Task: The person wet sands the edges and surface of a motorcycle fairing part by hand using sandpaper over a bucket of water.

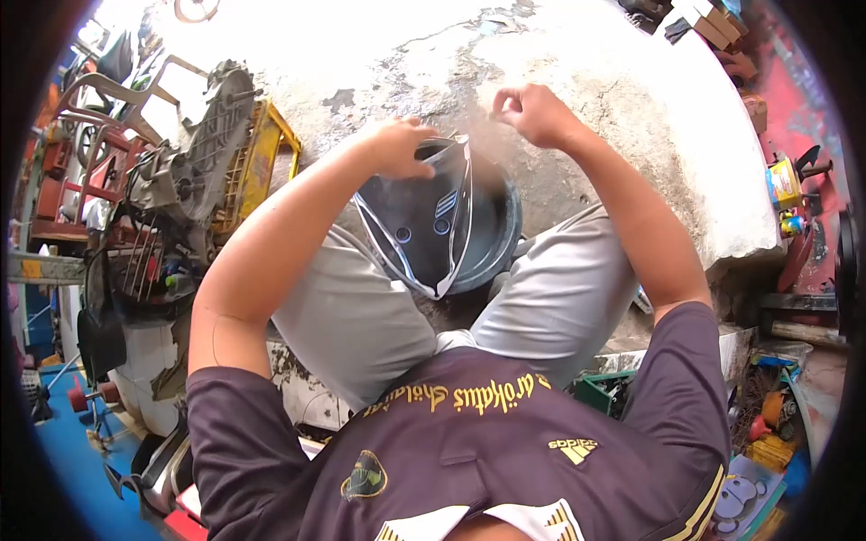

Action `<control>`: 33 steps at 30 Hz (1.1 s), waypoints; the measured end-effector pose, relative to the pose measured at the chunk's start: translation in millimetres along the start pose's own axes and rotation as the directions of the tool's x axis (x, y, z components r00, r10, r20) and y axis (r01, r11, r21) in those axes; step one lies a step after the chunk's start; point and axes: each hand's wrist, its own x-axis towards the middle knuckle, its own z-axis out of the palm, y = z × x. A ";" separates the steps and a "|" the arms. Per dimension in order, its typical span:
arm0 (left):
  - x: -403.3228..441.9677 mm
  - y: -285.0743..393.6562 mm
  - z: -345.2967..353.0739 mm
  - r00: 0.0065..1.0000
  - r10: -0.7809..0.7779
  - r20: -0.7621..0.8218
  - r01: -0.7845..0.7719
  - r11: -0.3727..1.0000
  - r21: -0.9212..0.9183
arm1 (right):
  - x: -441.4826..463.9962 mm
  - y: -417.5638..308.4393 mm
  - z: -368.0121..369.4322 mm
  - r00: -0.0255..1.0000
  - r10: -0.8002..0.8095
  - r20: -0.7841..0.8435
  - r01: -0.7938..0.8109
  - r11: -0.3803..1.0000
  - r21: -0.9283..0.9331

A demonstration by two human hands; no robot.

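A dark triangular panel (421, 212) with a pale edge and two round holes stands over a round dark basin (501, 221) between my knees. My left hand (397, 149) is at the panel's upper left side, fingers apart, with nothing visible in it. To the right, my right hand (532, 114) is raised above the ground beyond the basin, its fingers curled with thumb and forefinger together. Whatever it may pinch is too small to make out. A blur hangs between this hand and the panel's top corner.
A yellow crate (255, 167) and a large metal engine casing (194, 167) are at the left, near a red chair frame (90, 185). A pale concrete block edge (735, 257) lies at the right. Tools and parts (771, 424) crowd the lower right.
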 end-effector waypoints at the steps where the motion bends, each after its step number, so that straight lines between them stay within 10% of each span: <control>1: 7.4 -3.2 3.6 1.000 0.003 0.001 -0.003 1.000 -0.009 | 6.3 7.5 2.6 0.999 0.012 0.053 -0.012 1.000 -0.002; 16: 72.5 -51.2 93.8 0.809 0.545 -0.222 -0.574 0.814 -0.093 | 79.9 114.9 115.4 0.972 0.107 0.207 -0.177 0.915 0.361; 33: 85.1 -53.7 116.3 0.878 0.460 -0.131 -0.478 0.853 -0.212 | 91.6 141.9 179.8 0.951 0.149 0.269 -0.306 0.542 0.782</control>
